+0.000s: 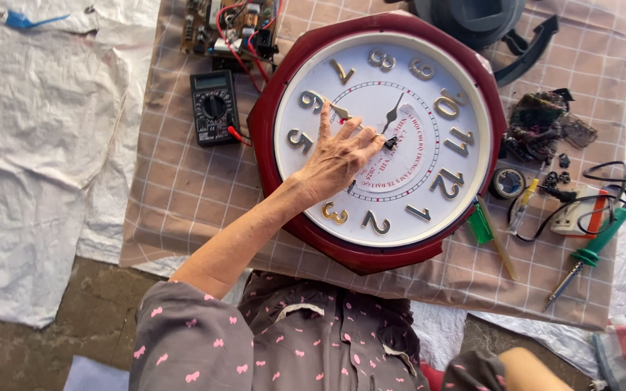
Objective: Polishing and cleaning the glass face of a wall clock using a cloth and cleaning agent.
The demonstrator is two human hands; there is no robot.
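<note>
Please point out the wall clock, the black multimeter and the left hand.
wall clock (pixel 356 257): head view, dark red rim.
black multimeter (pixel 214 107): head view, its dial.
left hand (pixel 336 158): head view, back of hand.

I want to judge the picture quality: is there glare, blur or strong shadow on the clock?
Head view: even, soft daylight; the clock face is bright but without hard glare. The left hand casts only a faint shadow on the face. Focus is sharp at the centre. The right arm at the lower edge looks soft and cut off.

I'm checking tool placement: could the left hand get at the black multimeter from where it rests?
Probably yes. The left hand lies on the clock face, and the multimeter sits just beyond the clock's rim with nothing between.
</note>
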